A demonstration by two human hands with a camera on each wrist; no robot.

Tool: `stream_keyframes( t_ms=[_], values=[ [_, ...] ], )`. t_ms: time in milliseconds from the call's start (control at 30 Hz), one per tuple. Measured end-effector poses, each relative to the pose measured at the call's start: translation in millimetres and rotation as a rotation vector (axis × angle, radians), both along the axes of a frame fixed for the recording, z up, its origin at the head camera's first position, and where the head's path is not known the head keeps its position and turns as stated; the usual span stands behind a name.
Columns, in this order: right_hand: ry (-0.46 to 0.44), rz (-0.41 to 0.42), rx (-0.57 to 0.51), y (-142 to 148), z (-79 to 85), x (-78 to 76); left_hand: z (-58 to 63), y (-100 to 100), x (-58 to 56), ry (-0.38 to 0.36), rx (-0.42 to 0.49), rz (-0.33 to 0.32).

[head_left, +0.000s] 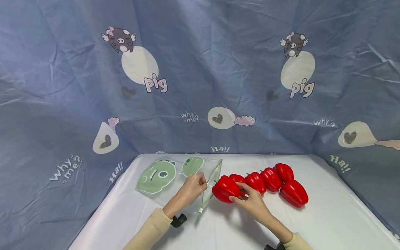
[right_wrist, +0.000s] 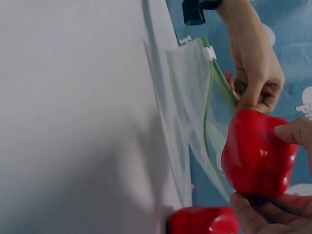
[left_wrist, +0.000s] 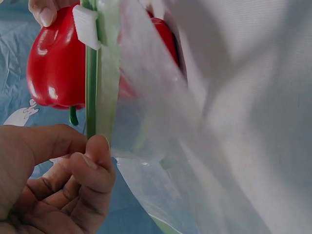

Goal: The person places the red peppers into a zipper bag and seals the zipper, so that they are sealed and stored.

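Observation:
A clear zip bag with a green-edged mouth and a white slider [left_wrist: 86, 27] lies on the table, its mouth parted toward the right. My left hand [head_left: 193, 187] pinches the upper lip of that mouth between thumb and index finger, as the left wrist view shows. Just right of the opening, my right hand [head_left: 253, 205] grips a red bell pepper [head_left: 225, 189], fingers on one side and thumb on the other. The pepper's green stem [left_wrist: 73, 116] points toward the bag. In the right wrist view the held pepper [right_wrist: 258, 156] is close to my left hand [right_wrist: 258, 73].
Several more red bell peppers [head_left: 271, 179] lie in a row behind and right of my right hand. A green cartoon face [head_left: 157, 176] is printed on the bag. The white tabletop [head_left: 325, 215] meets a blue patterned cloth [head_left: 200, 76] at the back.

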State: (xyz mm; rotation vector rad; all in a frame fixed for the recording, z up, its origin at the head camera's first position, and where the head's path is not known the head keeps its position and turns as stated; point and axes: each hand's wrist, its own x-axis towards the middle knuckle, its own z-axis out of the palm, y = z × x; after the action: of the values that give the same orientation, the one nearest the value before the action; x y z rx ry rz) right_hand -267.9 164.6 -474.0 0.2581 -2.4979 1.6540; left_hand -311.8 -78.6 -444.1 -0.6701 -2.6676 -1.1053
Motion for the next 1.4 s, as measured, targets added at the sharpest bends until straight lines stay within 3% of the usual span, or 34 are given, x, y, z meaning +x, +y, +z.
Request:
stream_keyframes(
  t_ms=[500, 1133, 1400],
  values=[
    [0.054, 0.033, 0.097, -17.8, -7.9, -5.2, 3.3, 2.3, 0.2, 0.008, 0.002, 0.004],
    [0.029, 0.213, 0.043, -28.7, -26.4, -2.1, -0.6, 7.4, 7.2, -0.041, 0.012, 0.003],
    [0.062, 0.233, 0.067, -31.2, -31.0, -2.3, 0.9, 9.0, 10.8, -0.064, -0.007, -0.004]
  ],
)
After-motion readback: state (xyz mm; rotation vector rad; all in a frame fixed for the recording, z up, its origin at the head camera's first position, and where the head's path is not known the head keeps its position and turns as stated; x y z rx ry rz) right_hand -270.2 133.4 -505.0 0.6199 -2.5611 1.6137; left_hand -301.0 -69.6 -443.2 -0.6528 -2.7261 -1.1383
